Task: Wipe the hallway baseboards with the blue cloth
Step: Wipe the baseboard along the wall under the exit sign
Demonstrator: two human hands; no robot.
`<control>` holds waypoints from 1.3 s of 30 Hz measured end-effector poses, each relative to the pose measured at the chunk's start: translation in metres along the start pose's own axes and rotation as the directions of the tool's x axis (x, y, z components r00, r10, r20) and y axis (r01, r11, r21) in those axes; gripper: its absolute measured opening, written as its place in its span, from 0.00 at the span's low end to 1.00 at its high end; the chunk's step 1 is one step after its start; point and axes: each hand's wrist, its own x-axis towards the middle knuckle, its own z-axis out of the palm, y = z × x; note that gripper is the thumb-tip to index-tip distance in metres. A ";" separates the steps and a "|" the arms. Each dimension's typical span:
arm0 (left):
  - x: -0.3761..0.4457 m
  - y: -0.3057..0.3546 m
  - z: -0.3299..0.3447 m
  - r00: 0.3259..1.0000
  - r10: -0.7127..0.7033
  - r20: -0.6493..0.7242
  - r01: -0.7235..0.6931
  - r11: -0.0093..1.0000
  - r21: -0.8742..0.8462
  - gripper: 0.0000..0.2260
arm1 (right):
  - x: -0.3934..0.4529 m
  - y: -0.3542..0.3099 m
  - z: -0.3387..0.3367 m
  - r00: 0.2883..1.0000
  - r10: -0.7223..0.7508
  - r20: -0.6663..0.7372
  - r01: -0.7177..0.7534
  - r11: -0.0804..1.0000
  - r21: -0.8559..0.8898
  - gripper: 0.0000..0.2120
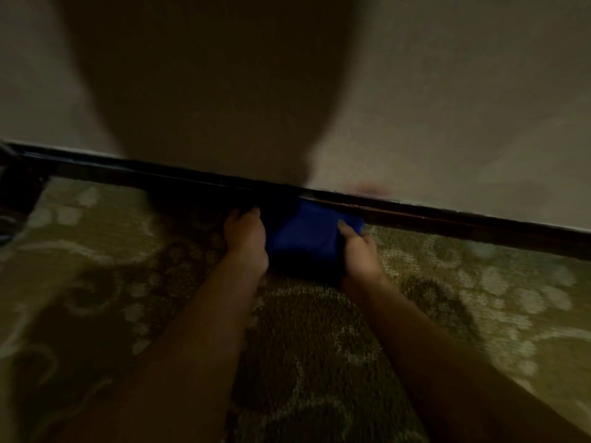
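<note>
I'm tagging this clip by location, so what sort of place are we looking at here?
Probably an indoor hallway or room edge at floor level: a patterned carpet meets a dark baseboard under a plain light wall, and both hands hold a blue cloth against the baseboard.

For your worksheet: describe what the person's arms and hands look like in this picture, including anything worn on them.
Both forearms are bare up to the frame's lower edge: no sleeves show. The left hand and right hand wear no gloves. No watch, bracelet or ring is visible, though dim light and blur could hide small items.
</note>
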 end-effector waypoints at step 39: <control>-0.048 -0.011 0.066 0.939 0.246 -0.241 -0.225 0.968 0.108 0.19 | -0.028 -0.028 -0.008 0.982 -0.052 -0.181 0.057 0.998 0.024 0.08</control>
